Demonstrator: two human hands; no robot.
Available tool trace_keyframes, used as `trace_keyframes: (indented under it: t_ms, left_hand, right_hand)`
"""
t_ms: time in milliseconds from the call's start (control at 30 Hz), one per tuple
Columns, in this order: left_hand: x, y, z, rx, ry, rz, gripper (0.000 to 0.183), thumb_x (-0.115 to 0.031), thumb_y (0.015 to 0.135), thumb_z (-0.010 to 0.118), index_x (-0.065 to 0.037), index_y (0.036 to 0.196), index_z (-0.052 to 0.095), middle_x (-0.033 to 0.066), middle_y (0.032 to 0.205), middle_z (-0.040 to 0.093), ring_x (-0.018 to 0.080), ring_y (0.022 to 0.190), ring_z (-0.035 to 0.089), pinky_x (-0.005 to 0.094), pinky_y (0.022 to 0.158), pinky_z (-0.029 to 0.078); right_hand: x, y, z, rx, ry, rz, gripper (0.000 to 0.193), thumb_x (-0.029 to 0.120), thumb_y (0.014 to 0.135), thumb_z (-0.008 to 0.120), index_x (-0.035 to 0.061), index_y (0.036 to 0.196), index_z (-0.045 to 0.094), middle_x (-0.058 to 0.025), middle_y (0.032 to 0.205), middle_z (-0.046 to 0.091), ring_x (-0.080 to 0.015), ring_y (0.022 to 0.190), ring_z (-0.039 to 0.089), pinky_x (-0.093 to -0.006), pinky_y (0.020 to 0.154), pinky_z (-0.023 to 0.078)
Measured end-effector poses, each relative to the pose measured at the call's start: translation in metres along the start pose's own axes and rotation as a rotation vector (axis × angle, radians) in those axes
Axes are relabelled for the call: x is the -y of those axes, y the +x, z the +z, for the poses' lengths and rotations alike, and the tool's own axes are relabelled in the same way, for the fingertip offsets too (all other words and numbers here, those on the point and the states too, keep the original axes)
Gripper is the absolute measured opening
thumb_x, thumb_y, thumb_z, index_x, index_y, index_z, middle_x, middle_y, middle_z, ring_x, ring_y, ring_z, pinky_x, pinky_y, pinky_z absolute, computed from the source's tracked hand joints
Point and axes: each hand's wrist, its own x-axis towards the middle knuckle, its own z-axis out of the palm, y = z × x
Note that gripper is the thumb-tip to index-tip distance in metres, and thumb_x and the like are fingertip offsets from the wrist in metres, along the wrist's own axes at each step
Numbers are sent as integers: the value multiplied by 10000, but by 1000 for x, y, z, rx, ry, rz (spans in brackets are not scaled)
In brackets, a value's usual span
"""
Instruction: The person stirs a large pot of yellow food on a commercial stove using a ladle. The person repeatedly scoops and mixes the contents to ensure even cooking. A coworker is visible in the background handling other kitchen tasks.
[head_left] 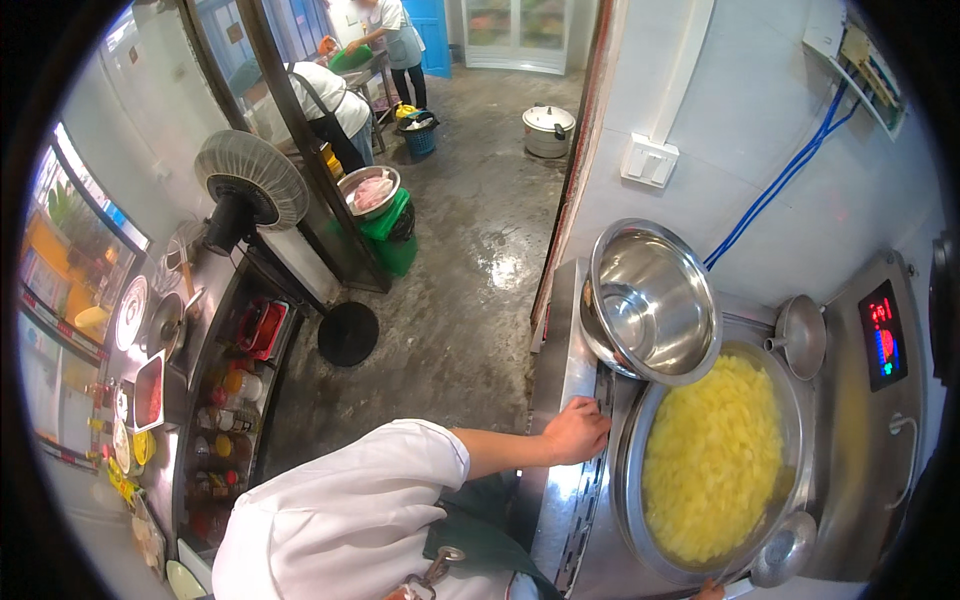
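Observation:
My left hand (577, 432) is closed, its knuckles resting on the slotted metal edge of the stove counter (548, 520). Nothing sticks out of its fingers. Right of it is a wide metal pan (632, 520) full of yellow chopped pieces (712, 462) in liquid. A shiny empty steel bowl (650, 300) leans tilted over the pan's far rim. At the bottom edge only a small part of my right hand (711, 591) shows, closed at the handle of a metal ladle (785, 549). The ladle's bowl lies beside the pan's near right rim.
Another ladle (802, 338) lies behind the pan, near a lit control panel (881, 335). A standing fan (250, 185) and a shelved counter (210, 345) with jars are at left. Two people work beyond the doorway. A lidded pot (548, 131) stands on the floor.

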Motion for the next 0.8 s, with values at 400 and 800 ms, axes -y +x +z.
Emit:
trace_keyframes:
  t_ms: [400, 800]
  left_hand:
    - [-1, 1, 1, -2, 21, 5, 107, -163, 815, 688, -70, 859, 655, 50, 773, 634, 235, 895, 615, 413, 1031, 458]
    - [2, 2, -3, 107, -6, -30, 89, -164, 817, 692, -92, 842, 646, 67, 800, 643, 259, 922, 628, 440, 1034, 452]
  right_hand:
    - [101, -32, 73, 454, 480, 494, 237, 332, 1090, 486, 172, 927, 546, 47, 616, 421, -71, 381, 329, -227, 289, 251]
    - [98, 2, 147, 1043, 1316, 439, 229, 213, 1057, 495, 137, 845, 455, -4, 565, 359, -152, 372, 357, -347, 329, 313]
